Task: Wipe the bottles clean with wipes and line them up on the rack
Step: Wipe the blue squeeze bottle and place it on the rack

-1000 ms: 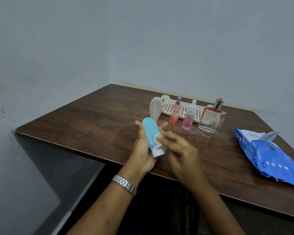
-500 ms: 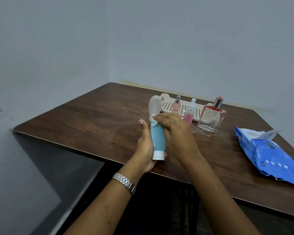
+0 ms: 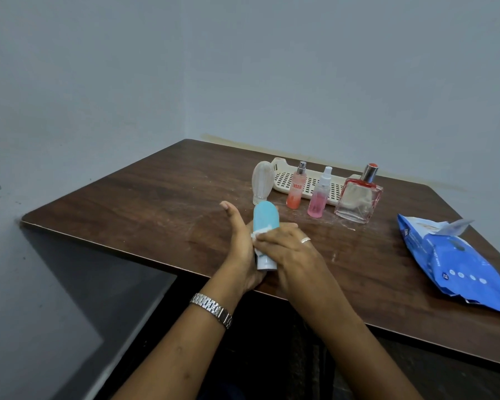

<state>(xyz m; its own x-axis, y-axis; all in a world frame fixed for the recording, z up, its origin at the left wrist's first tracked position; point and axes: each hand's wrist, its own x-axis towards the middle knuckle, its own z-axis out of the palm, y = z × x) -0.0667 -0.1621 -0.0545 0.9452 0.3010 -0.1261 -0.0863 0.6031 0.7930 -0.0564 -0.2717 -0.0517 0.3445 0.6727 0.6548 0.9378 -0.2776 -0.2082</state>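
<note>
Bottle in hand: a light-blue, soft-looking plastic tube bottle with a white cap (image 3: 266, 226) is standing nearly upright between the two hands, rounded blue end up and white cap down, over the near edge of the dark brown wooden counter (image 3: 156, 197).
Long axis: it is running almost vertical, tilting slightly.
Left hand (image 3: 241, 249): it is cradling the bottle from the left with the thumb lifted clear; it is gripping the bottle's lower half.
Right hand (image 3: 286, 249): it is wrapping closed around the bottle's middle from the right, pressing a small white wipe (image 3: 261, 232) against the blue surface.
Rack: the cream perforated plastic rack (image 3: 306, 181) is lying ahead and to the right of the hands, well apart, with nothing standing in it.
Nearer hand: the right hand is sitting on the rack's side, so I judge it better placed for the carry.
Waiting: a cream ribbed bottle (image 3: 262, 181), an orange spray bottle (image 3: 296, 187), a pink spray bottle (image 3: 319, 194) and a square clear-glass perfume bottle (image 3: 358, 197) are standing in front of the rack.
</note>
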